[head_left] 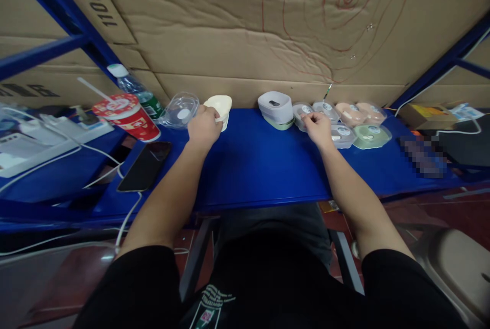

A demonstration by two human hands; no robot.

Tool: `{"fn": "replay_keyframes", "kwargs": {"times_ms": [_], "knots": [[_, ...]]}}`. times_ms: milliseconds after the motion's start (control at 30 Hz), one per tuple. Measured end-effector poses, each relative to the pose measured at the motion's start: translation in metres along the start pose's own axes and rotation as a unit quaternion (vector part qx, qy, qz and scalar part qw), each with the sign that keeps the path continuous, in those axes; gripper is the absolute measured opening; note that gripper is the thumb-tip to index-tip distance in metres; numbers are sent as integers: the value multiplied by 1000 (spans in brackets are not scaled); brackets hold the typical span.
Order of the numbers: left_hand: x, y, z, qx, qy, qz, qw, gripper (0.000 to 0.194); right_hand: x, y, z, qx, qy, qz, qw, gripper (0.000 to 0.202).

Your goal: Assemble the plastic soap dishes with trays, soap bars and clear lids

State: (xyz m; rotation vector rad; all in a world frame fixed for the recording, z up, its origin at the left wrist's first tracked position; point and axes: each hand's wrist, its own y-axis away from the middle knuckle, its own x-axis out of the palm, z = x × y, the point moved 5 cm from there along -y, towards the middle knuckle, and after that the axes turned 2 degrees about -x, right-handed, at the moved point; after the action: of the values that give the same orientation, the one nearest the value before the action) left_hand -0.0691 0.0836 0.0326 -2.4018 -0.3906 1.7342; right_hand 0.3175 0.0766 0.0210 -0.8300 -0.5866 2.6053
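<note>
My left hand [205,126] is closed on the edge of a cream plastic dish [222,109] at the back of the blue table. Just left of that hand lies a clear plastic shell [180,109] with a white round sticker. My right hand [319,127] has its fingertips pinched together over the near-left clear package [302,109]; whether anything is between them cannot be made out. Between the hands stands a pale grey dish [274,102] with a dark slot, stacked on a light green one [284,126].
More clear-lidded packages, among them peach [349,114] and green [371,136] ones, sit at the right. To the left are a red paper cup [130,117] with a straw, a water bottle [140,92] and a phone [145,166]. A cardboard wall [214,38] rises behind the table [260,171].
</note>
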Motion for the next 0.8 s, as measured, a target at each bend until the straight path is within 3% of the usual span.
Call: {"fn": "replay_keyframes", "kwargs": {"times_ms": [167, 267, 367, 533, 633, 800], "knots": [[-9, 3, -5, 9, 48, -51, 997, 20, 1, 4, 4, -24, -4, 21, 999, 38], [-19, 10, -16, 36, 87, -99, 991, 21, 9, 13, 16, -57, -8, 66, 996, 34], [-24, 19, -29, 50, 127, -106, 985, 25, 19, 25, 30, -98, -5, 117, 988, 38], [-11, 34, -50, 91, 217, -42, 971, 37, 31, 37, 41, -130, -8, 193, 973, 61], [4, 45, -63, 128, 240, 26, 962, 37, 34, 39, 43, -133, -7, 233, 963, 54], [24, 55, -76, 156, 141, 127, 969, 35, 37, 38, 37, -131, 63, 276, 950, 62]]}}
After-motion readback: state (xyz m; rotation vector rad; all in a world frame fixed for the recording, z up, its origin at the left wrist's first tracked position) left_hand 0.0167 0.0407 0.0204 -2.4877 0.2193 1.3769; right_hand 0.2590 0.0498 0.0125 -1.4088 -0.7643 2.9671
